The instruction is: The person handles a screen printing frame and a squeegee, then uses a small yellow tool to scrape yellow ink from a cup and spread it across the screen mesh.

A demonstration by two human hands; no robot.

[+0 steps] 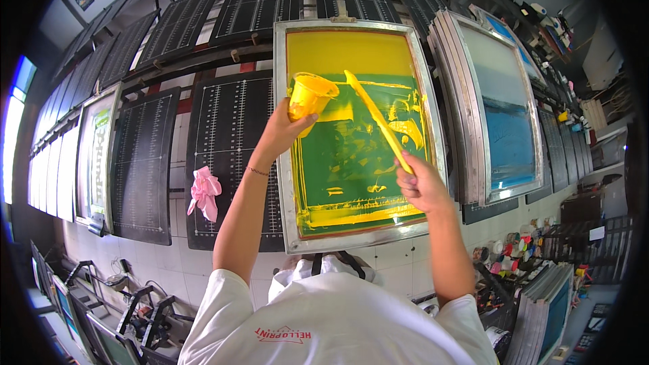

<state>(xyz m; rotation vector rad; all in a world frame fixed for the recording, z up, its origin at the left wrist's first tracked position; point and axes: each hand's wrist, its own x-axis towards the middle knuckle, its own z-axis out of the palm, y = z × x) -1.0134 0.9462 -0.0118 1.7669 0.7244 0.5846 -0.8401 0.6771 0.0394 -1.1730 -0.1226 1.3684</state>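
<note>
A metal-framed printing screen [287, 182] with green mesh smeared in yellow ink lies in front of me. My left hand [287, 128] holds a yellow ink-coated cup [309, 94] tilted over the upper left of the mesh. My right hand [419, 186] grips the lower end of a long yellow-coated spatula [375, 118], whose blade reaches up to the cup's rim. Thick yellow ink lies along the bottom and top of the mesh.
A pink rag [204, 192] lies on a black gridded pallet [223, 128] to the left. More framed screens [503, 108] are stacked at the right. Ink jars [517, 247] and racks stand at lower right; black pallets line the back.
</note>
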